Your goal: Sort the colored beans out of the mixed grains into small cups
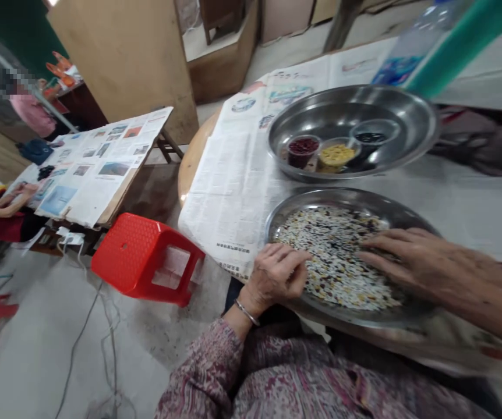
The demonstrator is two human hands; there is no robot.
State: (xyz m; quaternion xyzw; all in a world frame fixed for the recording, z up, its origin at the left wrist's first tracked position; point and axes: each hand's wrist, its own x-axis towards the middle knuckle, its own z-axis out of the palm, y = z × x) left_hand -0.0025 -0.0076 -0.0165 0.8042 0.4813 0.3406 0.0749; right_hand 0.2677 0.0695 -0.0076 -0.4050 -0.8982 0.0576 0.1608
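A steel basin (412, 216) in front of me holds a spread mix of white grains (342, 256) with dark and yellow bits among them. My left hand (277, 270), with a bangle at the wrist, rests at the basin's left rim. Its fingers are curled in, and what they hold, if anything, is hidden. From the right, my right hand (402, 256) reaches over the grains, its fingers stretched out and touching the mix. Just beyond, a second steel basin (321, 107) contains small clear cups of dark red beans (303, 148), yellow kernels (337, 154) and black grains (371, 138).
Newspaper (225, 192) covers the round table under the basins. A plastic bottle (402, 61) and a green bar (460, 52) are at the upper right. On the left are a red stool (133, 250), cables on the floor, another papered table (115, 154) and people beside it.
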